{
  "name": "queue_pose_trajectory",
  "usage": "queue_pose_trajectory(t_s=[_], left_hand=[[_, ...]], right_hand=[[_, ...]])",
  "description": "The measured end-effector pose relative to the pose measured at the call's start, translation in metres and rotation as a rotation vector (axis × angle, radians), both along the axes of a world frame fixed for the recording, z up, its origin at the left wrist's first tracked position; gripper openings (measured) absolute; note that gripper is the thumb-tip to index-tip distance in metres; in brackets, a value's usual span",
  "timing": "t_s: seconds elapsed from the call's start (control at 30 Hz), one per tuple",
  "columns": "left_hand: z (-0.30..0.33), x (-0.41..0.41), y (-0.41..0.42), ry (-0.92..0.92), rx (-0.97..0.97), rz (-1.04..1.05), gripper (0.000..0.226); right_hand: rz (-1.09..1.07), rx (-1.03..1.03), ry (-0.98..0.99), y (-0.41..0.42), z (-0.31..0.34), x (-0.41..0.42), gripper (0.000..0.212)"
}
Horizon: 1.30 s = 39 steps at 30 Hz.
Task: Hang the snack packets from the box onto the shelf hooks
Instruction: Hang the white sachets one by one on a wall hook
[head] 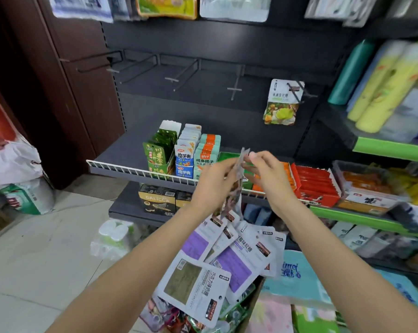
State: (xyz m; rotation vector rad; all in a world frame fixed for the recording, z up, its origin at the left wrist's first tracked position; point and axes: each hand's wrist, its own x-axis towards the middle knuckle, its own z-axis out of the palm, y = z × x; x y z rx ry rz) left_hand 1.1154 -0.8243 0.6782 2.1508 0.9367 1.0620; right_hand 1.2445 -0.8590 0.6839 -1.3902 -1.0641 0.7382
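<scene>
**Holding a blurred packet edge-on**

Pinching one snack packet between you, your left hand and right hand show it edge-on and motion-blurred, print unreadable; the box is mostly buried under white-and-purple packets; one green-pictured packet hangs on a hook above the shelf.
</scene>
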Motion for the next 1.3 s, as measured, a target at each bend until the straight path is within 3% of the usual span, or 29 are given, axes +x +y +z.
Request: queue_pose_trajectory(t_s=[0.07,0.13,0.23,0.33,0.47,0.57,0.7,1.1,1.3], left_hand=[[0.016,0.012,0.011,-0.111,-0.074,0.034,0.025],[0.03,0.028,0.021,-0.219,-0.147,0.011,0.023],[0.048,0.059,0.036,-0.282,-0.207,-0.03,0.017],[0.059,0.092,0.054,-0.299,-0.253,0.005,0.011],[0.06,0.126,0.08,-0.343,-0.332,0.089,0.007],[0.061,0.139,0.097,-0.387,-0.287,0.223,0.008],[0.063,0.146,0.115,-0.239,-0.106,0.345,0.011],[0.068,0.153,0.121,-0.214,-0.04,0.39,0.012],[0.071,0.152,0.121,-0.198,-0.035,0.367,0.013]], right_hand=[[-0.037,0.03,-0.168,0.005,0.004,0.025,0.009],[-0.07,0.027,-0.246,0.011,0.009,0.051,0.034],[-0.047,0.062,-0.209,0.019,0.02,0.085,0.048],[-0.093,0.13,-0.238,0.029,0.034,0.116,0.046],[-0.145,0.065,-0.17,0.052,0.041,0.156,0.045],[-0.234,0.046,-0.18,0.07,0.039,0.189,0.052],[-0.249,0.064,-0.222,0.083,0.044,0.211,0.049],[-0.221,0.163,-0.34,0.089,0.04,0.213,0.049],[-0.291,0.077,-0.413,0.098,0.046,0.214,0.052]])
